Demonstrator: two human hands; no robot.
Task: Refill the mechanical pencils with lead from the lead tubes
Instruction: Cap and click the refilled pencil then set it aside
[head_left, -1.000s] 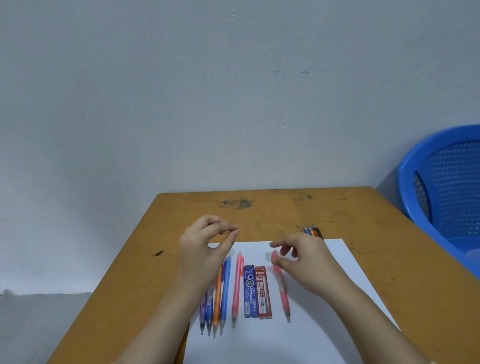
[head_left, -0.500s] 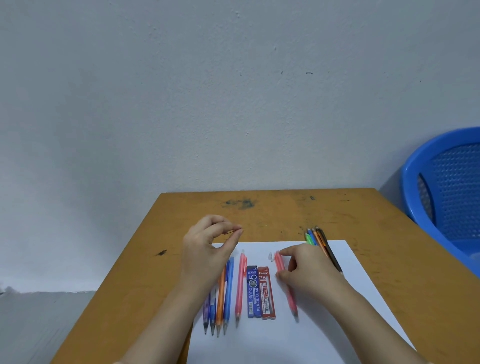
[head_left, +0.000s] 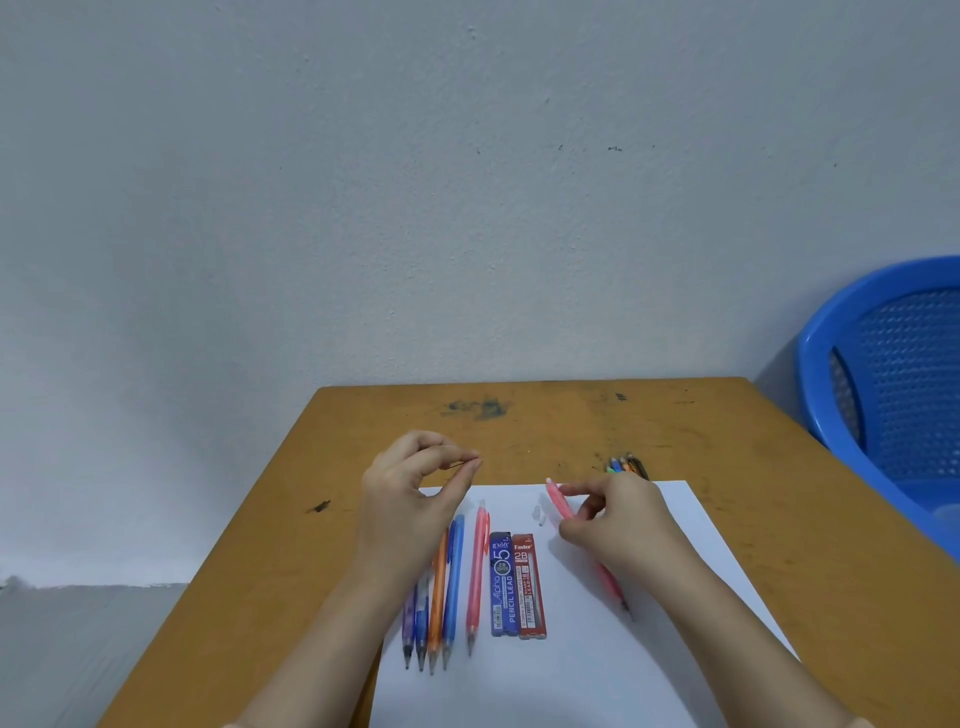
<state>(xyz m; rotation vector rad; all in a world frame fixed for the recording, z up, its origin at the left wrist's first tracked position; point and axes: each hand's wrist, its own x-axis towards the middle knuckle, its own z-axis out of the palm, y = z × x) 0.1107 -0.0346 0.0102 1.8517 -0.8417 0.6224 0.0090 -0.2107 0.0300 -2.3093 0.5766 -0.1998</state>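
My left hand (head_left: 410, 499) hovers above the paper and pinches a thin pencil lead (head_left: 460, 464) between thumb and forefinger. My right hand (head_left: 618, 519) grips a pink mechanical pencil (head_left: 558, 501), lifted at its open top end, tip down near the paper. A small clear cap (head_left: 538, 514) lies beside it. On the white paper (head_left: 545, 675) lie a blue lead tube (head_left: 502, 584) and a red lead tube (head_left: 530, 587) side by side. Left of them lie another pink pencil (head_left: 477, 571) and several blue, orange and purple pencils (head_left: 441, 597), partly under my left forearm.
The paper rests on a worn brown table (head_left: 249, 571) against a grey wall. A bundle of several more pencils (head_left: 626, 464) lies at the paper's far right corner. A blue plastic chair (head_left: 883, 389) stands right of the table.
My right hand has closed on the pink pencil and raised its top end off the paper. My left hand stays in place, still pinching the lead.
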